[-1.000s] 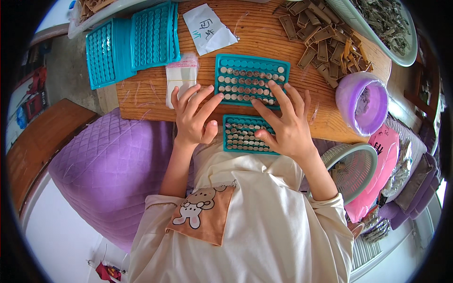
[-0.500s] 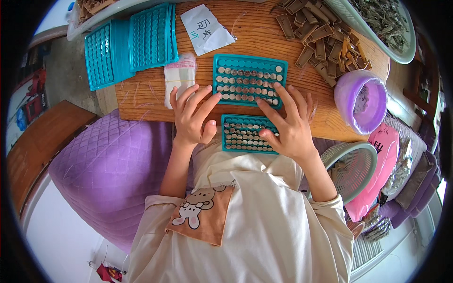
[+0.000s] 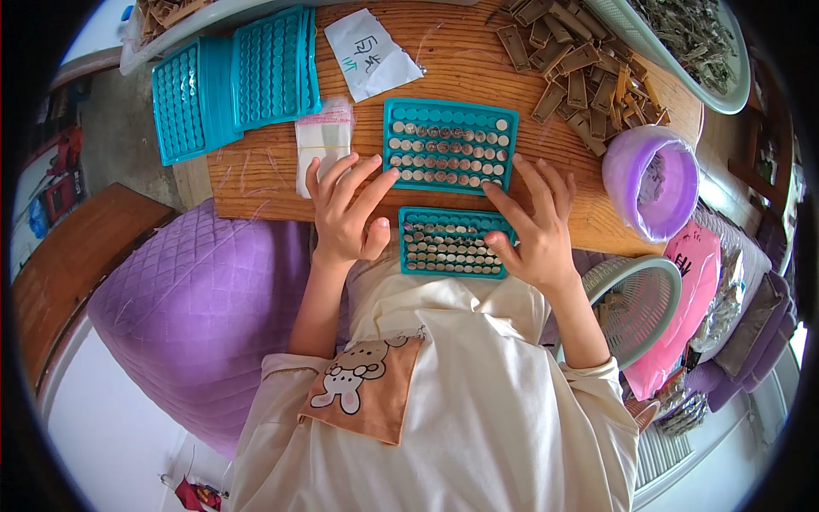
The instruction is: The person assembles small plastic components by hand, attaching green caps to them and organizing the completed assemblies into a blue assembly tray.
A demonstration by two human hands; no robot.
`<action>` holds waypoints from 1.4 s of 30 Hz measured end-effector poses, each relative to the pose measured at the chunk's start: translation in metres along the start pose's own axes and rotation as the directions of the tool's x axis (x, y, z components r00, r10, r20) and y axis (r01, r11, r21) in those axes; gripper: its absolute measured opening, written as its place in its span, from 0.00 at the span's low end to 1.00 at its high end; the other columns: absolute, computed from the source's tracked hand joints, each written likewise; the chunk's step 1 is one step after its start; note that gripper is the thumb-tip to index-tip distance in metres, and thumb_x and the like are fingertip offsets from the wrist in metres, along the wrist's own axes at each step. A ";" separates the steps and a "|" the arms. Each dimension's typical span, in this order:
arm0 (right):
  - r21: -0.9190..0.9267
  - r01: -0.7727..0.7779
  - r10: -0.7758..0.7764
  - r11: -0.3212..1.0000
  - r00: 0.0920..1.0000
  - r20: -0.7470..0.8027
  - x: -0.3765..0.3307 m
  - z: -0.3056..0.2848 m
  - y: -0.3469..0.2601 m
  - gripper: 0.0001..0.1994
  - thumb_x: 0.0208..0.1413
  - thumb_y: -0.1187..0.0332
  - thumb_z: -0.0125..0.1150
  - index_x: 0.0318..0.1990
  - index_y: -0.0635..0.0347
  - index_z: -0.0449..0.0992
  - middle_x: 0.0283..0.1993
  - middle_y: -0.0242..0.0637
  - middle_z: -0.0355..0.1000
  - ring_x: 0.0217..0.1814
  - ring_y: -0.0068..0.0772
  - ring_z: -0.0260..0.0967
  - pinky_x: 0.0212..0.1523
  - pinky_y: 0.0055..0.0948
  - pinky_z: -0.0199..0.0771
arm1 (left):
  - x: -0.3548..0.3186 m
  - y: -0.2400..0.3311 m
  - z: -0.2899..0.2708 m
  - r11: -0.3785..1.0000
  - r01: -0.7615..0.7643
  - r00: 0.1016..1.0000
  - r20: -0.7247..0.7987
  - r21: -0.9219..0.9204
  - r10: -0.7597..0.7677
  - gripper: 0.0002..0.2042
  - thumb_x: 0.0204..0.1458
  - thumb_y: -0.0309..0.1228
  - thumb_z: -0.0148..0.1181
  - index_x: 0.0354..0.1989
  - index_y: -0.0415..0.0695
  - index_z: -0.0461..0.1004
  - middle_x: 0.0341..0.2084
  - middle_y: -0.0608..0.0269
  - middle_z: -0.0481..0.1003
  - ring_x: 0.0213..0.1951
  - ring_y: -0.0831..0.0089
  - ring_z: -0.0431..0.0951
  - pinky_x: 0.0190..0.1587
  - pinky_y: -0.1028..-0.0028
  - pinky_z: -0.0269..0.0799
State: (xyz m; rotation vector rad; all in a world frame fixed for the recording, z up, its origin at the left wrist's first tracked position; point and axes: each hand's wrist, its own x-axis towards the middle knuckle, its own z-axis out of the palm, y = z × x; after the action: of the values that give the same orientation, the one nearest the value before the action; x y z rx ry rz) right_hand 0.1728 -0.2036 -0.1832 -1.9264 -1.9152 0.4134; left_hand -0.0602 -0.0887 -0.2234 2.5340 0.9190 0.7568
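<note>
A teal tray with round pockets (image 3: 450, 113) lies on the table, most of its pockets filled with small silvery round discs; the far row is mostly bare. Nearer me, at the table's front edge, a smaller-looking teal tray (image 3: 452, 273) is also full of discs. My left hand (image 3: 347, 209) is open, its fingers spread, with the index fingertip by the upper tray's left side. Open as well, my right hand (image 3: 542, 230) has its index fingertip at the upper tray's lower right corner. Its thumb hovers over the right end of the nearer tray.
Stacked teal trays (image 3: 273, 68), a paper note (image 3: 371, 60) and clear plastic bags (image 3: 311, 158) lie to the left. On the right are a heap of brown plastic pieces (image 3: 580, 64), a purple lined bucket (image 3: 618, 183) and a green-grey basket (image 3: 657, 320).
My right hand has shifted to the right, its fingers moving off the discs toward the upper tray's right edge. My left hand stays where it was.
</note>
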 end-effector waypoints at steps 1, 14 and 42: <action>0.001 -0.009 0.009 1.000 1.000 0.007 -0.001 0.000 0.001 0.24 0.49 0.45 0.50 0.46 0.49 0.74 0.59 0.42 0.57 0.59 0.50 0.51 0.56 0.61 0.44 | 0.000 0.000 0.000 1.000 0.003 1.000 -0.001 -0.001 -0.003 0.20 0.48 0.42 0.38 0.39 0.48 0.77 0.43 0.62 0.71 0.50 0.63 0.64 0.61 0.55 0.39; 0.197 -0.134 0.174 0.971 0.963 -0.204 -0.025 -0.006 0.001 0.12 0.40 0.77 0.61 0.37 0.57 0.76 0.42 0.38 0.67 0.46 0.44 0.64 0.47 0.41 0.65 | -0.004 0.013 -0.013 0.998 0.052 0.971 -0.234 0.025 -0.044 0.16 0.39 0.17 0.54 0.38 0.44 0.75 0.34 0.63 0.72 0.35 0.67 0.70 0.40 0.65 0.64; 0.742 -0.300 0.378 0.600 0.923 0.068 0.057 -0.012 -0.019 0.04 0.46 0.77 0.58 0.32 0.64 0.73 0.26 0.38 0.71 0.28 0.26 0.69 0.30 0.23 0.68 | 0.021 0.047 -0.023 0.888 0.262 0.965 0.072 -0.378 -0.254 0.09 0.45 0.21 0.58 0.37 0.40 0.74 0.25 0.61 0.74 0.23 0.74 0.72 0.26 0.79 0.66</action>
State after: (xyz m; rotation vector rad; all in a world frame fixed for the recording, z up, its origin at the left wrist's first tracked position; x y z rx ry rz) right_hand 0.1633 -0.1483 -0.1601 -1.6549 -1.0120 1.0164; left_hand -0.0372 -0.1065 -0.1747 2.0257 0.9675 0.7426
